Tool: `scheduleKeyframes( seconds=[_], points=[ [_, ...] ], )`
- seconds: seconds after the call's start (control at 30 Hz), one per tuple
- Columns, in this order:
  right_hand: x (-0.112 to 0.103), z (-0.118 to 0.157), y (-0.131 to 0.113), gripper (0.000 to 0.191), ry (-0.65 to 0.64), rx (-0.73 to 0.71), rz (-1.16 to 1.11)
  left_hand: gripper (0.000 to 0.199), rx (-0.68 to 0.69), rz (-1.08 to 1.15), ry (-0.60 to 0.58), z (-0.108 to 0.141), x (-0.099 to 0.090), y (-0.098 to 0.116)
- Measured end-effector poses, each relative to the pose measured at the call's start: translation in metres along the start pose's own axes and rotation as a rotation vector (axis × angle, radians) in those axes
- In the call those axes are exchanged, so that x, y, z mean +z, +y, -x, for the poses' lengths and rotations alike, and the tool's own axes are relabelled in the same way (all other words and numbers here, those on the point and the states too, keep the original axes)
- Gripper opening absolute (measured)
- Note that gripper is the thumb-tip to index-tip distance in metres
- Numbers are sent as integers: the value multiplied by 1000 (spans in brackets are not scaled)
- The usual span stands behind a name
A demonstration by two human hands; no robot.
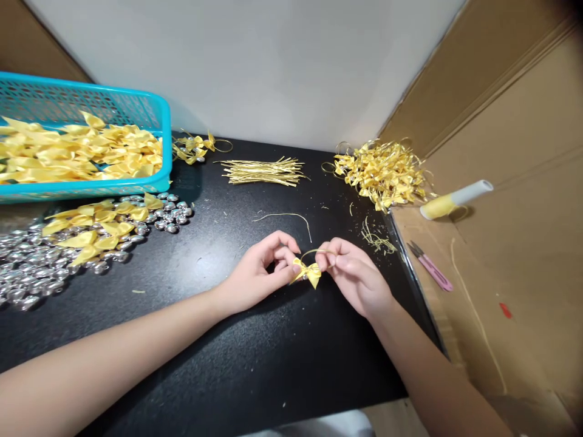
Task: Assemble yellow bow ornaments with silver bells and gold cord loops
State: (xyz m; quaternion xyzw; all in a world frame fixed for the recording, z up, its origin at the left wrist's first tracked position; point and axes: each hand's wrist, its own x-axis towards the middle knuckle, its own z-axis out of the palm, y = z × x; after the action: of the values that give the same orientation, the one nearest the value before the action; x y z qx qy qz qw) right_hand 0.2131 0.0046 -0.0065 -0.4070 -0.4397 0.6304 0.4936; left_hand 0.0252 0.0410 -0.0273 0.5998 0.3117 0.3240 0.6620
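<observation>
Near the middle of the black table, my left hand [266, 267] pinches a small yellow bow [313, 274] between thumb and fingers. A gold cord [314, 250] arches up from the bow to the right, and my right hand [353, 270] holds its other part with closed fingertips. A bit of something silvery shows under the bow. Just beyond my hands lies a single loose cord [291, 215], curved on the table. Farther back is a bundle of straight gold cords [264, 172].
A blue basket [166, 142] of yellow bows stands back left, with silver beads [34, 267] and more bows before it. Finished-looking bow loops [387, 173] are heaped back right. Cord scraps [378, 237], pink snips [432, 270] and a ribbon roll [455, 200] lie right.
</observation>
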Motion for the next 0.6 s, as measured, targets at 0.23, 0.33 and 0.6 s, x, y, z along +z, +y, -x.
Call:
scheduleKeyframes(
  seconds=[0.23, 0.33, 0.6],
  points=[
    [1, 5, 1, 33, -102, -105, 246, 12, 2, -104, -31, -1, 0, 2],
    [3, 10, -4, 32, -121, -300, 401, 10, -29, -87, -3, -3, 3, 5],
    [4, 16, -9, 14, 9, -664, 754, 7, 40, -87, 82, 1, 5, 0]
  ],
)
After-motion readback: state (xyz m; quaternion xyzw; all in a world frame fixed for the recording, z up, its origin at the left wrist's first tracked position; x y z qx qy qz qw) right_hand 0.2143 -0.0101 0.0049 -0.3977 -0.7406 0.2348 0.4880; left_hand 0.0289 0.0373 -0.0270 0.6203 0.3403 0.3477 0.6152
